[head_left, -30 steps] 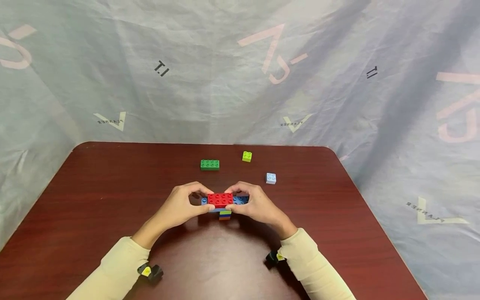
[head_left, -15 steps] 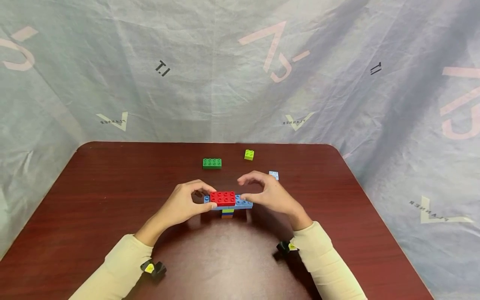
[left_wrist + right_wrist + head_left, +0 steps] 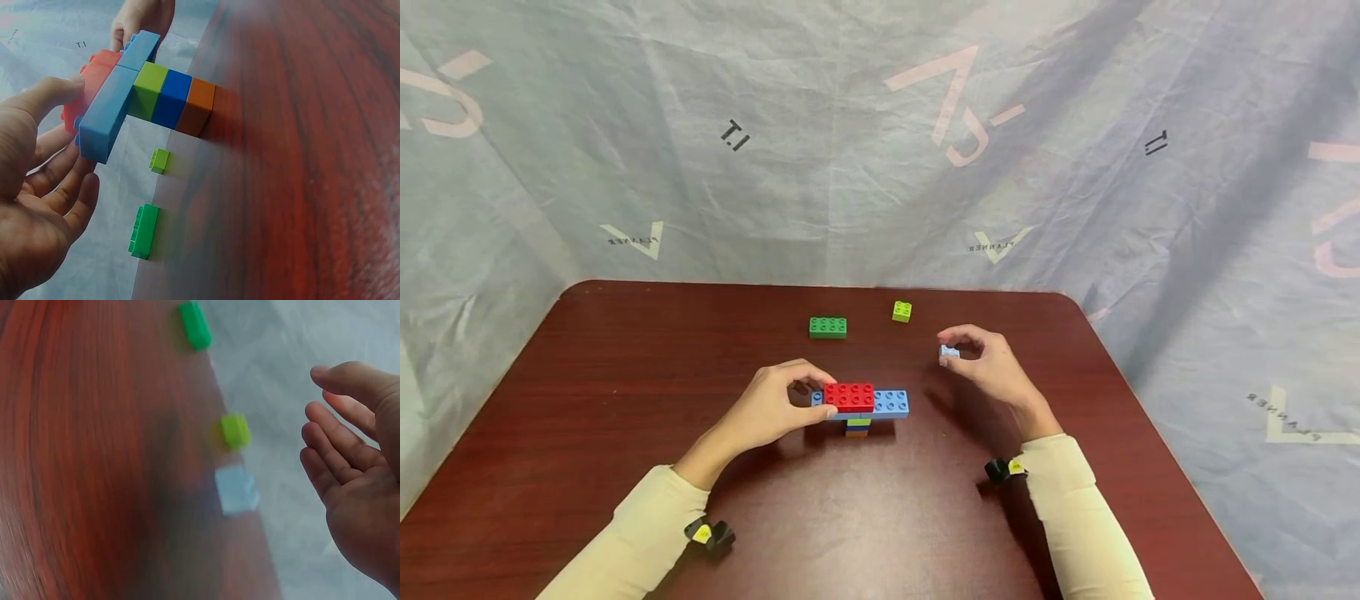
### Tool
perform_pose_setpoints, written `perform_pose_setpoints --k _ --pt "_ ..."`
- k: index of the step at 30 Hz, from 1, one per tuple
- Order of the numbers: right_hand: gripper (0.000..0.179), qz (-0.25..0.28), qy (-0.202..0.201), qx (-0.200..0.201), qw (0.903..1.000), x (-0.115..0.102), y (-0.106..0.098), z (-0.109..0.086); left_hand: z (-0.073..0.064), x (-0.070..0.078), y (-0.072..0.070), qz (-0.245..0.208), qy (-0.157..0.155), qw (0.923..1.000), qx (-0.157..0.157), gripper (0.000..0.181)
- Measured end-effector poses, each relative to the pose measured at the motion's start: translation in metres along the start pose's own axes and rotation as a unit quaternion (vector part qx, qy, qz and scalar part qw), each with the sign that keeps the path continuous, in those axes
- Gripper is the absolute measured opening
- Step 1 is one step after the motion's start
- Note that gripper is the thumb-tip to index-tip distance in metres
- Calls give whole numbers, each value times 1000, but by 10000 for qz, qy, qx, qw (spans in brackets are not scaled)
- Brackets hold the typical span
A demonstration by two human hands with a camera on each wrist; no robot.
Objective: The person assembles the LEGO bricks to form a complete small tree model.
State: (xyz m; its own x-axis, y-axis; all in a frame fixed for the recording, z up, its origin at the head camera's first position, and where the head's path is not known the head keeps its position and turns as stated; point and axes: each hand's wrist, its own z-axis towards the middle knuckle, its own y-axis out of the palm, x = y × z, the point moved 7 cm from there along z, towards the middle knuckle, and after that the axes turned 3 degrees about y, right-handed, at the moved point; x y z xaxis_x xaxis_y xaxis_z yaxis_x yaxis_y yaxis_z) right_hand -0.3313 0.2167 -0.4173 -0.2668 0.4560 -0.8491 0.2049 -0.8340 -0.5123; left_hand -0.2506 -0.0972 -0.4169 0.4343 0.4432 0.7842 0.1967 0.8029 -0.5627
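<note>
Left hand [image 3: 766, 414]: reaching in from the left, wrist low, thumb on the near side and forefinger on the far side; pinching the left part of the red brick [image 3: 849, 397], remaining fingers loosely bent below.

Red brick: atop two blue bricks [image 3: 892, 404] laid end to end, bridging their joint; beneath these, a column of lime block [image 3: 147, 97], dark blue block [image 3: 170, 103] and orange block [image 3: 195, 109], upright on the table [image 3: 662, 358].

Right hand [image 3: 996, 372]: arm extended forward, hand above the pale blue brick [image 3: 235, 490]; thumb and fingers apart, grasping nothing.

Pale blue brick: on the table, right of the red brick.

Farther back: green brick [image 3: 828, 327], small lime brick [image 3: 902, 312].
</note>
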Motion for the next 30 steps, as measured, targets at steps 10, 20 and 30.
perform_pose_setpoints --k 10,20,30 --pt "38 264 708 257 9968 49 -22 6 -1 -1 2 -56 -8 10000 -19 33" --pt "40 114 1032 -61 9946 74 -16 15 -1 -2 2 -31 -98 9999 -54 32" --pt "37 -405 1108 -194 9928 77 -10 18 2 1 -3 -111 -71 9999 -51 33"
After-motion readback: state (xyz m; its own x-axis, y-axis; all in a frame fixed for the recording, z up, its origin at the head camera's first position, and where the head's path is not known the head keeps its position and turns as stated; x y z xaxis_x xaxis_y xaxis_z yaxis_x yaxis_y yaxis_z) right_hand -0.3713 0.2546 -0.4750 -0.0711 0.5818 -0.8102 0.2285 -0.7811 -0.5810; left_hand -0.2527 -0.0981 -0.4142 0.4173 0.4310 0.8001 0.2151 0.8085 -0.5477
